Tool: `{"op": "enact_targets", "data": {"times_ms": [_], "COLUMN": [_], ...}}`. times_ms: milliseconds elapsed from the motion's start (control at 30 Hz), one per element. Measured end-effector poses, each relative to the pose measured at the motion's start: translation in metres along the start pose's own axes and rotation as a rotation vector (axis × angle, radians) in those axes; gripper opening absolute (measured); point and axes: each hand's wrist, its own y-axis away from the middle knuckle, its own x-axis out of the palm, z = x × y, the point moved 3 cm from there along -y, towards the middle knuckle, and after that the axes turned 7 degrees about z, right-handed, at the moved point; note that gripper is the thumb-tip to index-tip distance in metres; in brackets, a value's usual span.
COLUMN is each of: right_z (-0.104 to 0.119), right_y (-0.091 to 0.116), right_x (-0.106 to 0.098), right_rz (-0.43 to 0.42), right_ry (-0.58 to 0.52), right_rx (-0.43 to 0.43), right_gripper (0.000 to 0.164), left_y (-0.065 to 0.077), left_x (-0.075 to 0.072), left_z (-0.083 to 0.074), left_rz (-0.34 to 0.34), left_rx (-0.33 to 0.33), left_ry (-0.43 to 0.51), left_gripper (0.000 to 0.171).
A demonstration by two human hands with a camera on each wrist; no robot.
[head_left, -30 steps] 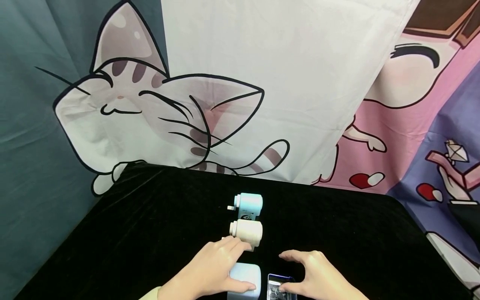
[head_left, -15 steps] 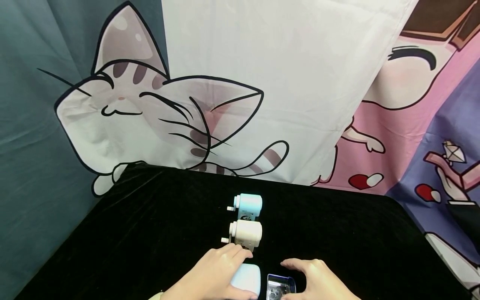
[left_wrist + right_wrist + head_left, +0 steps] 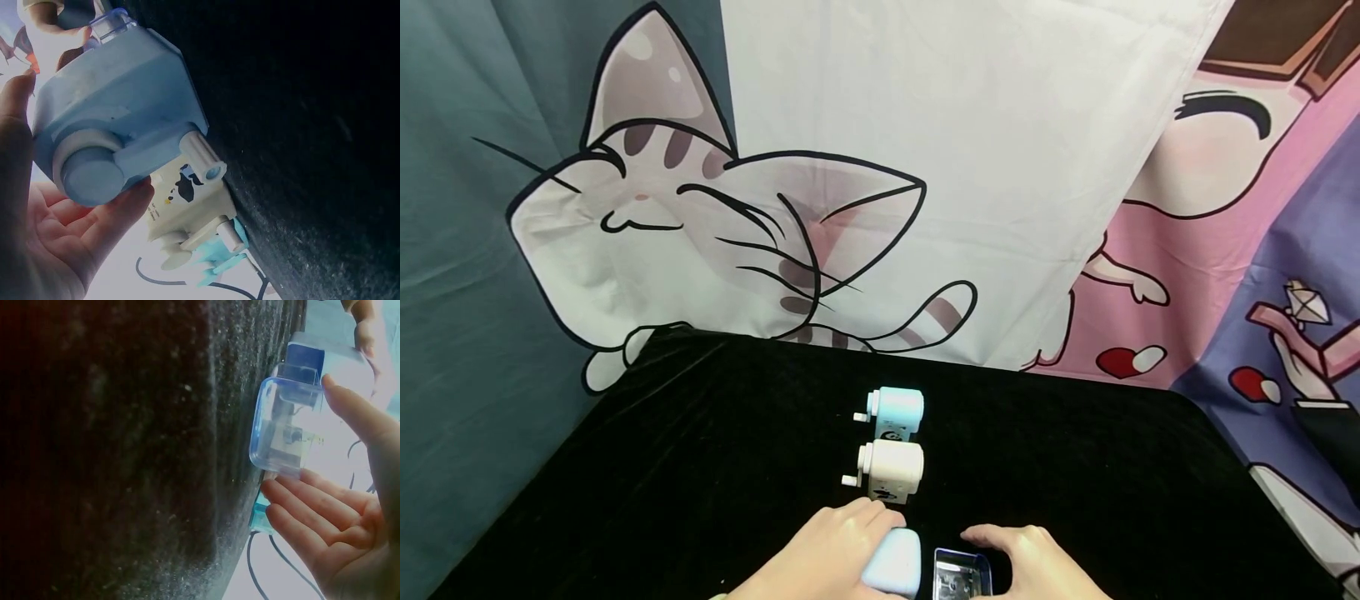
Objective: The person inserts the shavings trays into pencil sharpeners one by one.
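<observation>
In the head view a pale blue crank pencil sharpener [image 3: 895, 562] stands at the near edge, with my left hand [image 3: 838, 554] around it. The left wrist view shows that sharpener's crank knob [image 3: 203, 156]; the thumb lies at one side and fingers [image 3: 122, 209] at the other. A clear blue-edged plastic drawer [image 3: 958, 575] sits just right of the sharpener. My right hand [image 3: 1033, 562] is around the drawer, fingers [image 3: 312, 531] fairly straight. Thumb and fingertips lie at opposite ends of the drawer [image 3: 284, 428]; firm contact cannot be told.
Behind the near sharpener, a cream pencil sharpener [image 3: 895, 467] and a turquoise one [image 3: 898, 408] stand in line, cranks to the left. Black cloth [image 3: 700, 467] covers the table. A printed cat curtain [image 3: 880, 167] hangs at the back.
Both hands have shifted slightly toward the near edge, baring more of the cream sharpener and its crank. The right thumb has moved off the drawer's middle toward its near end.
</observation>
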Motion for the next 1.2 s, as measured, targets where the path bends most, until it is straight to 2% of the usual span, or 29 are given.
{"op": "enact_targets", "data": {"times_ms": [167, 467, 833, 1200], "right_z": [-0.001, -0.005, -0.006, -0.006], "right_y": [0.001, 0.002, 0.003, 0.003], "right_x": [0.002, 0.004, 0.005, 0.008], "right_rz": [0.021, 0.057, 0.076, 0.072], "right_ry": [-0.031, -0.026, -0.035, -0.064], "right_rx": [-0.010, -0.017, -0.001, -0.014], "right_gripper": [0.062, 0.060, 0.058, 0.052], "left_y": [0.000, 0.000, -0.001, -0.002], "left_x": [0.003, 0.009, 0.012, 0.014], "left_z": [0.000, -0.001, 0.000, 0.000], "left_rz": [0.016, 0.001, 0.055, 0.033], "left_rx": [0.009, 0.032, 0.025, 0.048], "left_ry": [0.005, -0.035, -0.009, -0.043], "left_gripper": [0.052, 0.055, 0.059, 0.056]}}
